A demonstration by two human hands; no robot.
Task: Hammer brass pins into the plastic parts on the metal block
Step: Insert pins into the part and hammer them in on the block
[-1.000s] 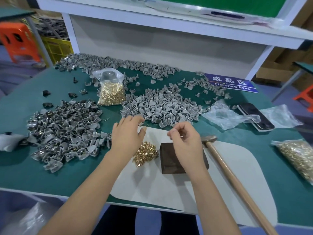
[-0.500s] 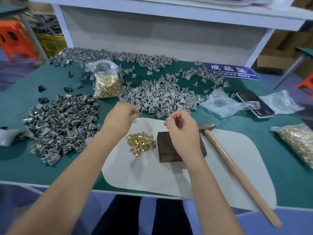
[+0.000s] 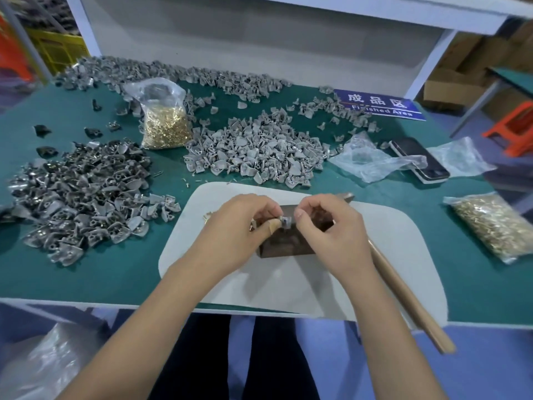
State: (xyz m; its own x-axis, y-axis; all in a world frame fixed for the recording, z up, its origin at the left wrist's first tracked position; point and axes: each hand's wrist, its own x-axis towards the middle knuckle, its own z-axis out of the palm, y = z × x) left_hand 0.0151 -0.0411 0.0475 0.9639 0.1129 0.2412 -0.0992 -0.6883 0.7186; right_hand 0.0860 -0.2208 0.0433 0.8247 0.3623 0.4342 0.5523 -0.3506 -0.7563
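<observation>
Fingers point(image 3: 271, 209) of the left hand point(image 3: 236, 235) are curled and pinch a small grey plastic part point(image 3: 284, 222) between thumb and fingertips. Right next to them, the right hand point(image 3: 328, 235) has its fingers curled in too, with the thumb and first finger pressed together close to that same part. What they pinch is too small to see.

Both sets of fingertips sit over the top of the dark metal block point(image 3: 285, 245). The block rests on a white mat point(image 3: 288, 281), under and just in front of the fingers. A few loose brass pins point(image 3: 206, 217) peek out from behind the left fingers.

Past the right fingers, the hammer point(image 3: 403, 293) lies on the mat, its wooden handle pointing back toward the person.

Just beyond the fingertips is a light grey pile of parts point(image 3: 253, 151). Off to the left of the left fingers is a darker, shiny pile of parts point(image 3: 80, 192). A clear bag of brass pins point(image 3: 164, 122) stands further back on the left. Another bag of pins point(image 3: 496, 226) lies far out to the right of the right fingers. A phone point(image 3: 418, 158) and crinkly plastic bags point(image 3: 372, 160) lie beyond the right fingers on the green table point(image 3: 101, 272), near a blue sign point(image 3: 377, 105).
</observation>
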